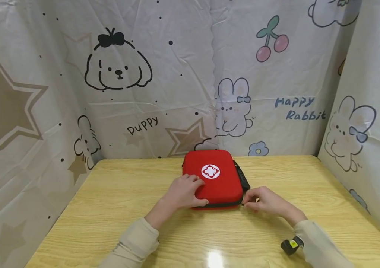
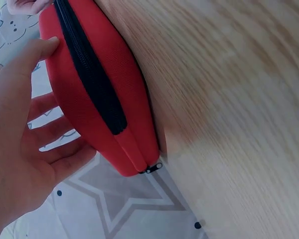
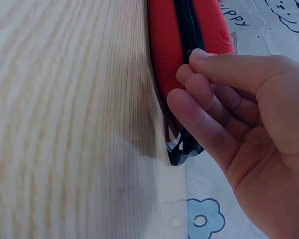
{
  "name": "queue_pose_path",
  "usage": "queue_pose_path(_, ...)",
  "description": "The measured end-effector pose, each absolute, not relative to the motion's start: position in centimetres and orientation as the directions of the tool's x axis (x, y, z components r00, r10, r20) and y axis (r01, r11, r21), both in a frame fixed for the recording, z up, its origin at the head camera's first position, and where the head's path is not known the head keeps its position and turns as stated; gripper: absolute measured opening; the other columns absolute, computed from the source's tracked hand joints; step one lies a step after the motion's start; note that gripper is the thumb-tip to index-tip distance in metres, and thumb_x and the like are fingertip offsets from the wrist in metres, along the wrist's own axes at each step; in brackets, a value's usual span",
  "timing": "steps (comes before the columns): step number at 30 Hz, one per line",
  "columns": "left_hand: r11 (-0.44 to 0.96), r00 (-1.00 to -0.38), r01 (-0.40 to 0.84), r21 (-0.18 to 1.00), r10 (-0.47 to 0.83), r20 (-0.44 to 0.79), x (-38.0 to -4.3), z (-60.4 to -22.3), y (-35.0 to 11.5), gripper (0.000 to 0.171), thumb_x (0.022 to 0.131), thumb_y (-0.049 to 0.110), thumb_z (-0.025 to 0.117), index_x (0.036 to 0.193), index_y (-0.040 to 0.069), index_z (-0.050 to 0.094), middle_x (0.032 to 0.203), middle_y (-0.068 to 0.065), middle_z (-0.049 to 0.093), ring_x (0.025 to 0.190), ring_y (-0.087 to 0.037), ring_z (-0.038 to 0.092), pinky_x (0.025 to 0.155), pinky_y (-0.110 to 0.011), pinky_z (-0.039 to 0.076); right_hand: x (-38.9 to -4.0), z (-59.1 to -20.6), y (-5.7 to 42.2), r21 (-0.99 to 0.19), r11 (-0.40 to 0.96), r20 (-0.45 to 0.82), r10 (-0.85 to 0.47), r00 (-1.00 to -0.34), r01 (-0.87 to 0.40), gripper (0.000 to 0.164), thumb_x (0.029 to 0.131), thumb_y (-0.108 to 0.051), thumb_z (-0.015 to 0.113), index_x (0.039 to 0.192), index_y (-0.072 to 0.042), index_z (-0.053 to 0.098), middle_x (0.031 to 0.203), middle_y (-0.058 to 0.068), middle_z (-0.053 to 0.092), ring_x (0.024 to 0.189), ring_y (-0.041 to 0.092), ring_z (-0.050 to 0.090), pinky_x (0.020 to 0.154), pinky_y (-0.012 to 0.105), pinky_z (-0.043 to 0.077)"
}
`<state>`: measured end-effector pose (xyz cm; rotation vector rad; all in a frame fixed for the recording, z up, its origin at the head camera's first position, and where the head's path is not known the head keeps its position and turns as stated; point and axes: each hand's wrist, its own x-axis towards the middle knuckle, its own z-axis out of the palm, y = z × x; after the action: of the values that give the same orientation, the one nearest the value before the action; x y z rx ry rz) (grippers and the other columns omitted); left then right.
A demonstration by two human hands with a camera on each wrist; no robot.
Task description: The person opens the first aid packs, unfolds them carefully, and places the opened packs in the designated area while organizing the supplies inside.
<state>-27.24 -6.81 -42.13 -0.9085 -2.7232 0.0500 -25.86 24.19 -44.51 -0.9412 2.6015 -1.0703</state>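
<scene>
A red first-aid case (image 1: 217, 190) with a white cross emblem (image 1: 210, 171) lies closed on the table. A black zipper (image 2: 84, 64) runs along its side. My left hand (image 1: 184, 191) holds the case at its near left corner, fingers bent over the lid and thumb against the front side. At the near right corner, my right hand (image 1: 263, 201) pinches the zipper's pull between thumb and forefinger; the fingertips mostly hide the pull. In the right wrist view, the other fingers of the right hand (image 3: 239, 109) are loosely curled beside the case.
A black strap (image 1: 241, 176) hangs off the case's right side. Another zipper pull (image 2: 153, 168) shows at a far end in the left wrist view. The wooden table (image 1: 126, 186) meets a printed cloth (image 1: 176, 74) at the back and both sides.
</scene>
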Motion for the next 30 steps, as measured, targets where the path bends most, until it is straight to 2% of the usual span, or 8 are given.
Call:
queue_pose_path(7,0.828,-0.797,0.540,-0.152,0.561,0.226,-26.5,-42.1,-5.8,0.060,0.078,0.069,0.054,0.116,0.023,0.061,0.108,0.001,0.061,0.094,-0.018,0.056,0.078,-0.033,0.050,-25.7,-44.9,23.3,-0.696,0.541,0.059,-0.612,-0.789,-0.472,0.006,0.086,-0.017,0.068,0.090,-0.013,0.069,0.075,0.000,0.065,0.060,0.005,0.056,0.057,0.024,0.049)
queue_pose_path(12,0.852,-0.829,0.492,-0.179,0.521,0.204,-26.2,-41.8,-4.6,0.063,0.077,0.072,0.053,0.114,0.021,0.059,0.104,-0.001,0.059,0.089,-0.019,0.054,0.077,-0.032,0.049,-25.6,-44.9,22.4,-0.649,0.572,0.087,-0.599,-0.796,-0.502,0.005,0.085,-0.016,0.068,0.089,-0.014,0.070,0.075,-0.004,0.063,0.059,0.003,0.054,0.057,0.023,0.048)
queue_pose_path(18,0.864,-0.844,0.446,-0.233,0.492,0.211,-25.8,-41.9,-3.3,0.067,0.076,0.074,0.052,0.115,0.020,0.058,0.105,-0.003,0.060,0.091,-0.023,0.054,0.075,-0.034,0.049,-25.6,-45.0,21.5,-0.630,0.573,0.109,-0.603,-0.790,-0.524,0.005,0.084,-0.013,0.069,0.089,-0.012,0.070,0.077,-0.005,0.066,0.057,0.002,0.053,0.056,0.022,0.047)
queue_pose_path(26,0.889,-0.878,0.380,-0.255,0.433,0.205,-25.4,-41.9,-1.9,0.072,0.074,0.077,0.050,0.117,0.020,0.057,0.106,-0.006,0.060,0.088,-0.025,0.053,0.066,-0.033,0.049,-25.7,-45.2,20.3,-0.595,0.575,0.132,-0.619,-0.774,-0.562,0.005,0.083,-0.015,0.070,0.088,-0.017,0.071,0.081,-0.013,0.066,0.068,0.001,0.054,0.063,0.021,0.048)
queue_pose_path(30,0.873,-0.860,0.441,-0.209,0.478,0.180,-25.7,-41.5,-3.0,0.068,0.077,0.078,0.044,0.113,0.022,0.059,0.109,-0.004,0.057,0.095,-0.023,0.052,0.075,-0.035,0.047,-25.6,-45.1,20.5,-0.602,0.588,0.114,-0.607,-0.787,-0.540,0.006,0.085,-0.016,0.069,0.090,-0.018,0.071,0.082,-0.013,0.065,0.070,0.003,0.055,0.065,0.021,0.048)
